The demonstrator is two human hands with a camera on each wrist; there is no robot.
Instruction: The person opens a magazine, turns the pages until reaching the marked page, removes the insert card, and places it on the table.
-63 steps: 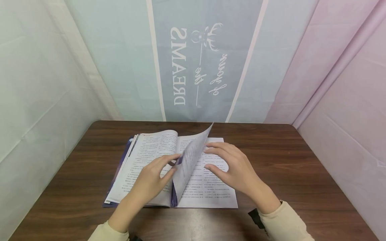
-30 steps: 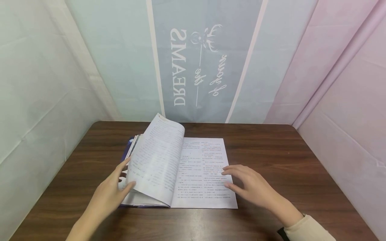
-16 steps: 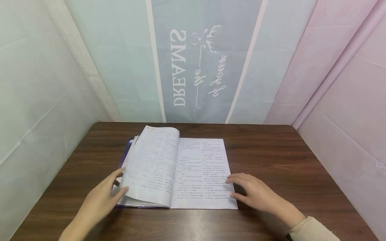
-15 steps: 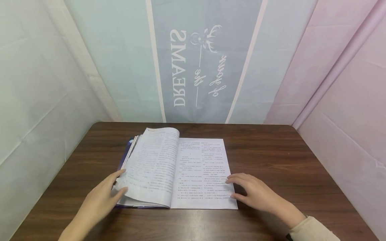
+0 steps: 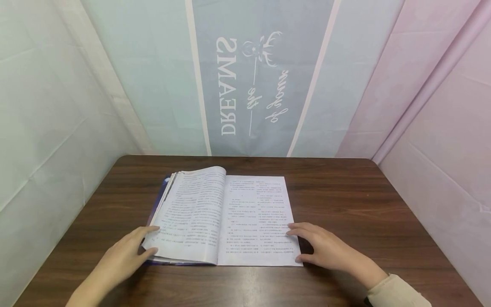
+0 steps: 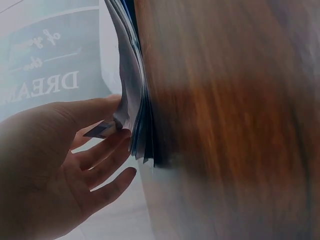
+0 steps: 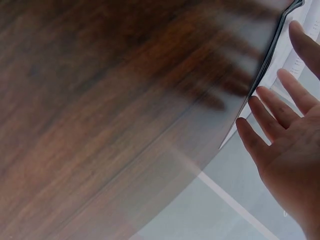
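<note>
An open magazine (image 5: 261,221) lies on the table, with lines of small print on both pages and a dark blue cover edge showing at its left. My left hand (image 5: 123,255) is at the lower left corner, where thumb and fingers pinch the top left page (image 5: 192,213). In the left wrist view, a bent page corner (image 6: 102,130) pokes out between the thumb and fingers of that hand. Along the lower right edge, my right hand (image 5: 326,247) rests with spread, relaxed fingers. The right wrist view shows its fingertips right at the magazine's edge (image 7: 272,55).
The dark wood-grain table (image 5: 345,192) extends around the magazine on every side. Behind it hangs a pale blue-grey cloth (image 5: 261,140) with mirrored lettering. Light cloth walls (image 5: 50,149) enclose the left and right.
A raised page has swung from the middle over to the left and settled on the left stack. My left hand travelled left and down with it; my right hand moved to the lower right edge.
</note>
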